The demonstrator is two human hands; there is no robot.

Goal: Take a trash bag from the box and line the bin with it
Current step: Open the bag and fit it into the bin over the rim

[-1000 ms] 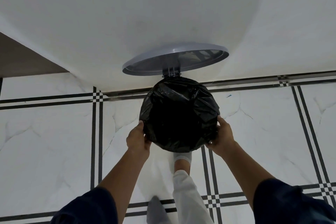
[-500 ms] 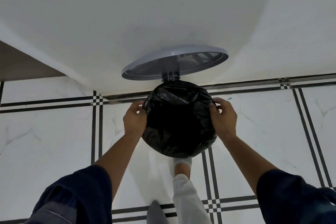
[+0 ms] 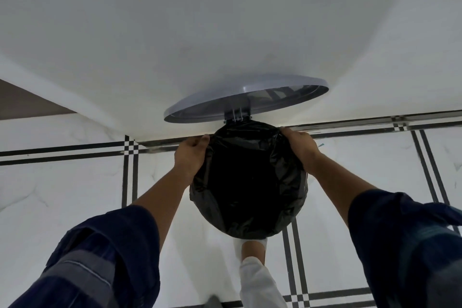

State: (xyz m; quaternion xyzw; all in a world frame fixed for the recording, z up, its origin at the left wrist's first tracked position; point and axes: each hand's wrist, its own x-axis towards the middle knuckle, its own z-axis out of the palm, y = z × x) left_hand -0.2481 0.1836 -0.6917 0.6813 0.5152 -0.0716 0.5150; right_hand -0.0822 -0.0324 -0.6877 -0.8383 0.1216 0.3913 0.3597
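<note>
Against white wall (image 3: 225,20), both hands' fingers (image 3: 203,139) pinch trash bag (image 3: 247,182) over far bin rim.

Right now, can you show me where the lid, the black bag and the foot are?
lid (image 3: 215,102), head view, grey top surface.
black bag (image 3: 247,182), head view, dark middle inside the bin.
foot (image 3: 251,249), head view, bare ankle below the bag.

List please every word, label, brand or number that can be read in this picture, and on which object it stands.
None: no readable text shows anywhere.
black trash bag: plain, no print.
grey bin lid: plain, no label or brand.
left hand and right hand: hide part of the bag's edge, so cannot tell there.
</note>
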